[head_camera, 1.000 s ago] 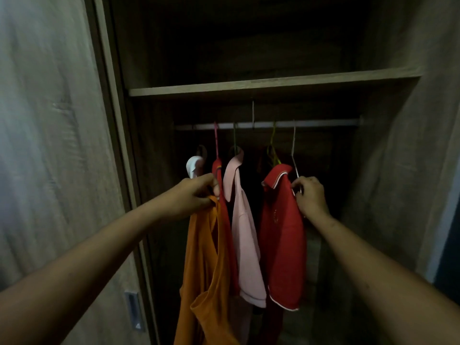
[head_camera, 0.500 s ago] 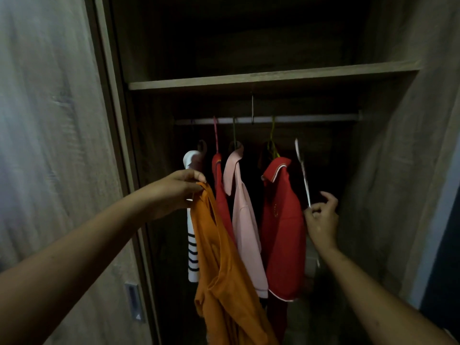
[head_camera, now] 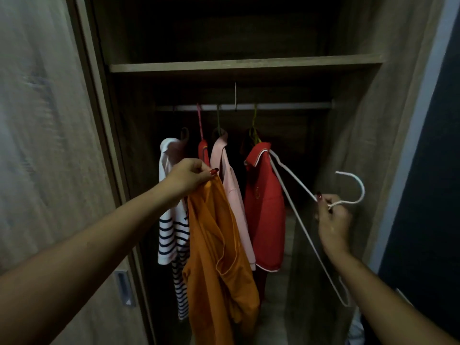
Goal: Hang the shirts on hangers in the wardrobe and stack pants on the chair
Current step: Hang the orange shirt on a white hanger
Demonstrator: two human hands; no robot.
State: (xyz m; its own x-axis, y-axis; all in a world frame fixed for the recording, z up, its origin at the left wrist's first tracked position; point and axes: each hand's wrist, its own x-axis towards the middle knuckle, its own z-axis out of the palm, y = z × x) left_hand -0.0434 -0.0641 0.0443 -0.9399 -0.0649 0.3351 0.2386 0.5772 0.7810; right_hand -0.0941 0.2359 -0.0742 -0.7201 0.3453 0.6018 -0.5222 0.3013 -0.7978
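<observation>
Stitching of a small emblem on the chest of the red polo (head_camera: pixel 263 210) was too small to read. The orange shirt (head_camera: pixel 219 245), plain and crumpled with a thin seam along its openings, hung loose from the left hand (head_camera: pixel 189 178). That hand's fingers and thumb pinched the shirt's top edge in front of the clothes in the wardrobe (head_camera: pixel 361 120). The right hand (head_camera: pixel 332 217) was clamped on the neck of a white wire hanger (head_camera: pixel 363 189). The hanger was off the rail (head_camera: pixel 273 106), tilted, with its hook to the right and one end up beside the red polo's collar. On the rail hung a white shirt with navy stripes (head_camera: pixel 171 235), a pink shirt (head_camera: pixel 231 190) and the white-trimmed red polo. A wood-grain shelf (head_camera: pixel 236 67) crossed above the rail, and the interior was dim. A wooden door (head_camera: pixel 49 145) with a recessed metal handle (head_camera: pixel 124 287) stood at the left.
</observation>
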